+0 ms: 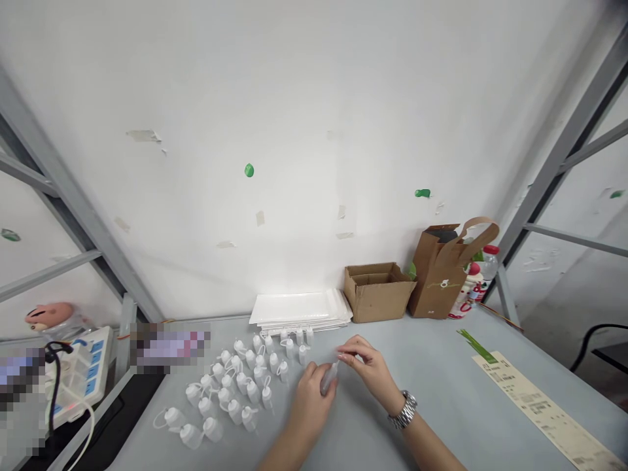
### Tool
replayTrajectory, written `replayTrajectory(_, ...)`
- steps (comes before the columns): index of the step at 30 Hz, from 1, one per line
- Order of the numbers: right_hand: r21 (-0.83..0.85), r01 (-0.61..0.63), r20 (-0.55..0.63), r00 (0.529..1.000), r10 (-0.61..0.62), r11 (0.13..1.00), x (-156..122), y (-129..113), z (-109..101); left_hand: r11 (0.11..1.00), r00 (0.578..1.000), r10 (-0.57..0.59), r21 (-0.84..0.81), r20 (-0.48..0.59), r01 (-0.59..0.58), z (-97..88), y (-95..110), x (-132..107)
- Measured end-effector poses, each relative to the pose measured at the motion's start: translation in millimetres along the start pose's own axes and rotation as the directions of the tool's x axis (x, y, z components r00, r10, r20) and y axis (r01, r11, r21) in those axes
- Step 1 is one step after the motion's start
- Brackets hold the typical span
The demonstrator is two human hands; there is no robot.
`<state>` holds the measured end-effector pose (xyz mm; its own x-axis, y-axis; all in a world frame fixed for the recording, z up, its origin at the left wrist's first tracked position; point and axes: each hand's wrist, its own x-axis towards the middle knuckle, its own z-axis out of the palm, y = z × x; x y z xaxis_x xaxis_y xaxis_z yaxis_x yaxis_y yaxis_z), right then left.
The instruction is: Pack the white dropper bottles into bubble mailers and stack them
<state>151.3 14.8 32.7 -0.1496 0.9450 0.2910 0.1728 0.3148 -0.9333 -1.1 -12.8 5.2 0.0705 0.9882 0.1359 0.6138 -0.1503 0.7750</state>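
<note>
On the grey table [432, 418], left hand [311, 396] grips a clear bottle [328, 378], right hand [367, 376] pinches its tip, white bottles [230, 386] beside.

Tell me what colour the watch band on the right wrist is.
The watch band is silver, with metal links; it shows best in the head view.

bench [441, 386]: squeeze bottles [234, 386] front-left | cardboard box [377, 294] behind | paper bag [434, 278] beside box

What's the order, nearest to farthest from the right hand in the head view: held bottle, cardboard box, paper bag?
From the right hand:
1. The held bottle, at its fingertips, to its left.
2. The cardboard box, straight ahead by the wall.
3. The paper bag, ahead and right, beside the box.
</note>
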Motion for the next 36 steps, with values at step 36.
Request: replayTrajectory(36, 0.566, -0.376, 0.036, 0.901, 0.433, 0.734, 5.2, 22.6, 9.7, 0.978, 0.999, 0.037, -0.207, 0.033, -0.029, 1.8, -3.2, 2.5)
